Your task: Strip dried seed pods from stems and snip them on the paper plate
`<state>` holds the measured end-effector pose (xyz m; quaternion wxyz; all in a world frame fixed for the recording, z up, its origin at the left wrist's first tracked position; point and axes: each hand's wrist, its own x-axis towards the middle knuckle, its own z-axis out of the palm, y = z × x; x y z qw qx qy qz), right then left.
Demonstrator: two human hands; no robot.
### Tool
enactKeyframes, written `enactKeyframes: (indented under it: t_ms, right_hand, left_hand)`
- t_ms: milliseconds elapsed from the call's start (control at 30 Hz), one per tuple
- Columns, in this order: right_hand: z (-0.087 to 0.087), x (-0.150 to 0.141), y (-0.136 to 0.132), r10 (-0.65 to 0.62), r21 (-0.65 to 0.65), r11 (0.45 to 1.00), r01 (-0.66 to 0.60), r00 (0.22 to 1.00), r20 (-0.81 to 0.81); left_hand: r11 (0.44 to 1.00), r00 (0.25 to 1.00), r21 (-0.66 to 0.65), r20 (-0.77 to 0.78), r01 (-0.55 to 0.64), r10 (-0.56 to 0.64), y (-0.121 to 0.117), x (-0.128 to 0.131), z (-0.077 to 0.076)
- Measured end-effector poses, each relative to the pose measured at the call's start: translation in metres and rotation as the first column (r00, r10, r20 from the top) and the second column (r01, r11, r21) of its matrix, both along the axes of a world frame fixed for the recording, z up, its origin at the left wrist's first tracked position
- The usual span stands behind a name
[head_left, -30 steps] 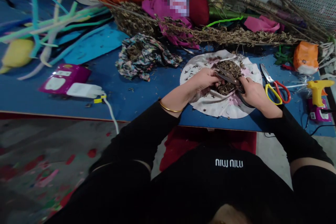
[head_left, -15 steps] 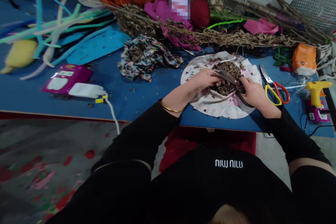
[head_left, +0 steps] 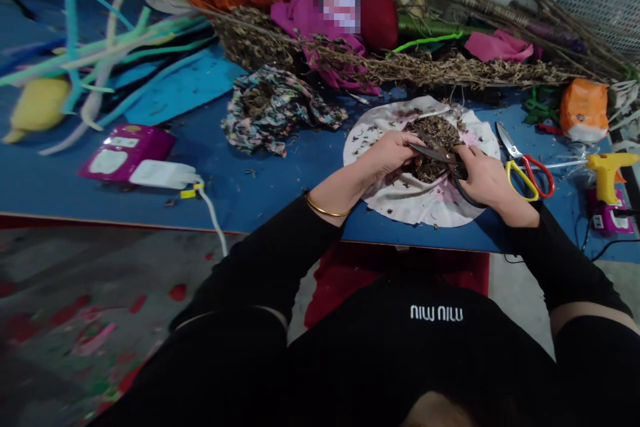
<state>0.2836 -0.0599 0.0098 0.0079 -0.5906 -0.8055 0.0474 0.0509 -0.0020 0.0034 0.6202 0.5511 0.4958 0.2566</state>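
Note:
My right hand (head_left: 484,177) is wrapped round the handles of dark scissors (head_left: 436,154), whose blades point left over a heap of crumbled dried plant (head_left: 433,130). The blade tips lie close against the fingers of my left hand (head_left: 393,155). That hand is closed at the near left side of the heap, pinching dried plant, though its fingertips are partly hidden. Under the heap spreads a round white cloth (head_left: 425,212), sprinkled with plant bits and stained pink in places. Its near part is gathered into folds between my hands.
Red-and-yellow-handled scissors (head_left: 530,173) and a yellow glue gun (head_left: 606,173) lie to the right. A crumpled floral cloth (head_left: 275,110) and a purple box (head_left: 127,152) are to the left. Long dried stalks (head_left: 450,71) cross the back of the blue table (head_left: 280,193).
The dark scissors' blades have turned slightly and look closer together. Both hands stay nearly in place over the cloth. The view has shifted a little.

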Motion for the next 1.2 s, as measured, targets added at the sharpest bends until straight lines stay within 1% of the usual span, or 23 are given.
enactKeyframes:
  t_ms: [67,167,400,467,600,667,767,933,1033,1200]
  right_hand:
    - [0.0,0.0,0.0,0.007,-0.012,1.0,-0.007,1.0,0.006]
    - [0.002,0.0,-0.001,0.006,-0.043,0.999,-0.005,1.0,0.02]
    - [0.004,-0.001,-0.002,-0.016,-0.078,0.997,0.018,1.0,0.022]
    - [0.003,-0.001,-0.002,-0.009,-0.071,0.997,0.01,1.0,0.021]
    - [0.002,-0.004,-0.001,-0.007,-0.043,0.999,0.009,0.999,0.042]
    - [0.002,-0.005,-0.001,-0.01,-0.043,0.999,0.013,0.998,0.061]
    - [0.002,-0.005,-0.002,-0.008,-0.059,0.998,0.013,0.997,0.074]
    - [0.003,-0.006,-0.002,-0.026,-0.096,0.995,0.034,0.997,0.076]
    - [0.004,-0.007,-0.002,-0.038,-0.103,0.994,0.046,0.996,0.079]
    - [0.005,-0.008,-0.002,-0.028,-0.08,0.996,0.036,0.996,0.09]
  left_hand:
    - [1.0,1.0,0.015,0.01,0.009,-0.01,0.0,-0.001,0.002]
    - [1.0,0.996,0.019,0.081,0.019,-0.021,-0.001,-0.001,0.003]
    - [0.999,0.987,0.025,0.155,0.036,-0.039,0.001,-0.004,-0.004]
    - [0.999,0.988,0.031,0.151,0.029,-0.034,0.001,-0.004,-0.002]
    - [0.999,0.998,-0.005,0.055,0.038,-0.038,-0.002,-0.002,0.007]
    - [0.999,0.998,-0.008,0.04,0.044,-0.044,-0.002,-0.001,0.009]
    - [0.999,0.996,-0.001,0.079,0.035,-0.035,-0.002,-0.001,0.008]
    - [0.999,0.993,-0.036,0.119,0.022,-0.017,0.0,0.0,0.002]
    - [0.998,0.989,-0.057,0.15,0.008,0.001,0.0,0.0,0.001]
    - [0.998,0.993,-0.04,0.111,0.038,-0.034,0.0,-0.001,0.003]
